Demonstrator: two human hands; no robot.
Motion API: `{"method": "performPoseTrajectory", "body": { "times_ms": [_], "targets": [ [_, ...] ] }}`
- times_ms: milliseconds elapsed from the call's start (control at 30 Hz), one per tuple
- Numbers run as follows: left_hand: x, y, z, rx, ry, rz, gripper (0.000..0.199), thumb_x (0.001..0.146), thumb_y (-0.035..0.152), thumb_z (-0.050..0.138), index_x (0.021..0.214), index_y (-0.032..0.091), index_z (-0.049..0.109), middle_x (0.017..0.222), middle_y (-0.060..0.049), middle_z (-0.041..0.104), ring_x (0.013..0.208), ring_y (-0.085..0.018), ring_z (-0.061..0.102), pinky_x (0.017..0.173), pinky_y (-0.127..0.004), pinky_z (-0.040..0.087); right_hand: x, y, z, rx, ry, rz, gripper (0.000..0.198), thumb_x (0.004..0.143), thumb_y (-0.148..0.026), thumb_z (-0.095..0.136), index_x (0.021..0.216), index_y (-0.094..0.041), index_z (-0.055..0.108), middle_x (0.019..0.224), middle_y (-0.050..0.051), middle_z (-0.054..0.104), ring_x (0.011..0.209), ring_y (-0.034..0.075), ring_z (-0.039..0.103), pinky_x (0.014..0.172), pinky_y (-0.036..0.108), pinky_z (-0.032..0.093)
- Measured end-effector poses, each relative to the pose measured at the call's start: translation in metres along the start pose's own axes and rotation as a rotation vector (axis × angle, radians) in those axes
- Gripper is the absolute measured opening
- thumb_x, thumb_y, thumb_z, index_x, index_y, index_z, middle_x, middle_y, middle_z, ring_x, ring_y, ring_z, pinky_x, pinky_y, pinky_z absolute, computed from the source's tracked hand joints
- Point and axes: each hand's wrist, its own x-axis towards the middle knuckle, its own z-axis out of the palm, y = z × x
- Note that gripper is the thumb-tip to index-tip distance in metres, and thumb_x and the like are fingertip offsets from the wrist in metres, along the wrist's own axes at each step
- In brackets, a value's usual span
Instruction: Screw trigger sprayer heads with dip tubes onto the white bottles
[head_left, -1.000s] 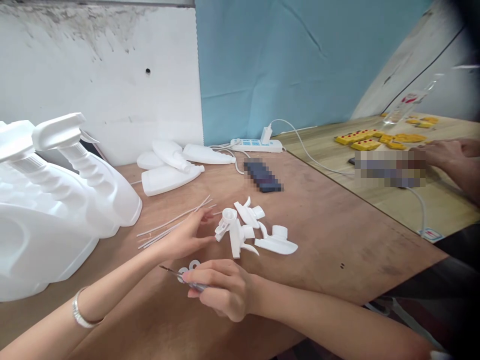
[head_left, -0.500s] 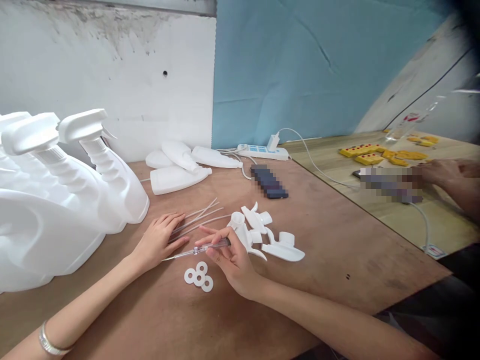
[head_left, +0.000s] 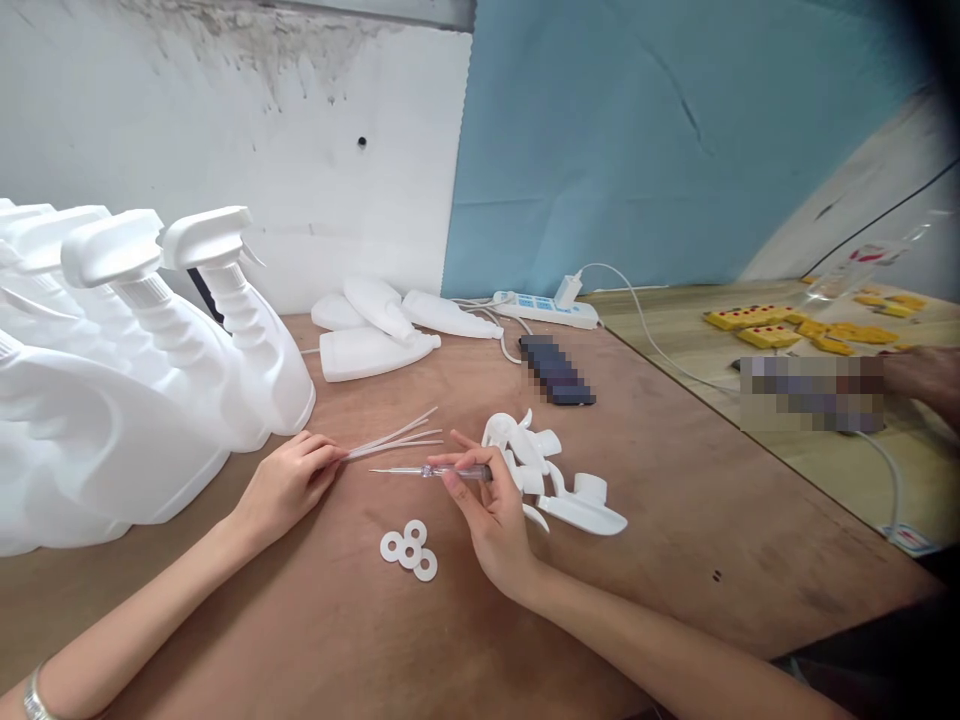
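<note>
My left hand [head_left: 296,485] is closed on the near ends of several thin white plastic tubes [head_left: 401,438], which fan out to the right. In my right hand [head_left: 491,515] is a screwdriver [head_left: 427,470] with a clear handle, its thin shaft pointing left toward the tubes without touching them. Several white spray trigger heads [head_left: 589,505] lie in a heap just beyond and to the right of my right hand, which partly hides them. Between my forearms, several flat white ring washers [head_left: 409,552] overlap on the brown table [head_left: 315,620].
White spray bottles [head_left: 255,370] with trigger heads stand crowded at the left. White bottles without heads [head_left: 379,355] lie near the wall. A phone [head_left: 556,370] and a power strip [head_left: 547,308] sit farther back. Another person's hand [head_left: 926,375] is at the right, near yellow parts [head_left: 750,318].
My left hand has gone from lying spread over the tubes to closing on their ends. The screwdriver has moved away from the left hand. The view has swung slightly left.
</note>
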Motion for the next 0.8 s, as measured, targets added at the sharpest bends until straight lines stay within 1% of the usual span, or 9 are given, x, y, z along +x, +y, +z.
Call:
{"method": "performPoseTrajectory", "body": {
  "times_ms": [100, 200, 367, 467, 533, 600, 667, 733, 800],
  "targets": [
    [-0.005, 0.001, -0.004, 0.009, -0.016, -0.024, 0.024, 0.086, 0.026, 0.039, 0.098, 0.021, 0.060, 0.092, -0.005, 0.064, 0.084, -0.019, 0.055, 0.070, -0.030, 0.046, 0.000, 0.001, 0.001, 0.026, -0.010, -0.008, 0.009, 0.085, -0.026, 0.051, 0.084, -0.024, 0.042, 0.098, 0.003, 0.066, 0.128, 0.017, 0.034, 0.105, 0.046, 0.023],
    [0.000, 0.006, -0.005, -0.016, -0.021, -0.012, 0.024, 0.085, 0.026, 0.041, 0.103, 0.020, 0.057, 0.096, -0.006, 0.063, 0.088, -0.021, 0.054, 0.075, -0.032, 0.046, -0.001, 0.001, 0.003, 0.076, -0.051, -0.005, 0.010, 0.086, -0.026, 0.051, 0.083, -0.024, 0.042, 0.098, 0.003, 0.066, 0.123, 0.017, 0.040, 0.101, 0.044, 0.030],
    [0.033, 0.019, 0.007, -0.040, -0.044, 0.066, 0.029, 0.083, 0.027, 0.047, 0.110, 0.017, 0.054, 0.102, -0.008, 0.061, 0.094, -0.022, 0.053, 0.081, -0.035, 0.045, -0.007, -0.002, 0.003, -0.005, -0.152, -0.072, 0.008, 0.086, -0.023, 0.051, 0.082, -0.023, 0.044, 0.096, 0.004, 0.066, 0.114, 0.017, 0.048, 0.096, 0.041, 0.036],
    [0.055, 0.028, 0.019, -0.005, -0.040, 0.113, 0.032, 0.081, 0.028, 0.052, 0.110, 0.015, 0.054, 0.105, -0.009, 0.061, 0.096, -0.023, 0.052, 0.081, -0.036, 0.044, -0.010, -0.001, 0.002, -0.049, -0.180, -0.112, 0.007, 0.085, -0.021, 0.051, 0.084, -0.022, 0.045, 0.099, 0.005, 0.065, 0.102, 0.017, 0.057, 0.087, 0.037, 0.045],
    [0.067, 0.033, 0.025, 0.017, -0.037, 0.132, 0.029, 0.082, 0.029, 0.051, 0.108, 0.016, 0.056, 0.102, -0.008, 0.061, 0.093, -0.023, 0.052, 0.079, -0.036, 0.044, -0.011, 0.001, 0.000, -0.035, -0.189, -0.138, 0.007, 0.085, -0.018, 0.050, 0.085, -0.022, 0.045, 0.101, 0.006, 0.064, 0.097, 0.016, 0.060, 0.080, 0.033, 0.049],
    [0.073, 0.035, 0.030, 0.024, -0.036, 0.141, 0.024, 0.085, 0.029, 0.048, 0.102, 0.017, 0.060, 0.096, -0.008, 0.062, 0.087, -0.021, 0.053, 0.076, -0.034, 0.044, -0.012, 0.003, -0.002, -0.015, -0.203, -0.205, 0.010, 0.085, -0.014, 0.049, 0.086, -0.023, 0.044, 0.104, 0.006, 0.063, 0.097, 0.015, 0.060, 0.077, 0.031, 0.051],
    [0.074, 0.034, 0.033, 0.027, -0.035, 0.145, 0.023, 0.087, 0.029, 0.045, 0.098, 0.018, 0.062, 0.090, -0.007, 0.062, 0.082, -0.020, 0.053, 0.073, -0.033, 0.043, -0.012, 0.004, -0.004, -0.024, -0.231, -0.314, 0.015, 0.084, -0.009, 0.048, 0.087, -0.023, 0.044, 0.107, 0.006, 0.062, 0.099, 0.015, 0.060, 0.076, 0.030, 0.052],
    [0.071, 0.031, 0.034, 0.034, -0.028, 0.139, 0.024, 0.088, 0.028, 0.043, 0.095, 0.018, 0.063, 0.087, -0.007, 0.062, 0.080, -0.019, 0.052, 0.070, -0.032, 0.043, -0.012, 0.003, -0.006, -0.064, -0.267, -0.419, 0.019, 0.083, -0.005, 0.046, 0.088, -0.023, 0.044, 0.108, 0.007, 0.062, 0.100, 0.016, 0.059, 0.076, 0.031, 0.052],
    [0.066, 0.028, 0.032, 0.041, -0.021, 0.129, 0.024, 0.088, 0.028, 0.042, 0.092, 0.019, 0.064, 0.084, -0.006, 0.062, 0.078, -0.019, 0.052, 0.068, -0.031, 0.042, -0.012, 0.003, -0.007, -0.096, -0.302, -0.476, 0.020, 0.083, -0.004, 0.045, 0.089, -0.023, 0.044, 0.108, 0.008, 0.062, 0.099, 0.016, 0.059, 0.076, 0.032, 0.051]
  ]
}}
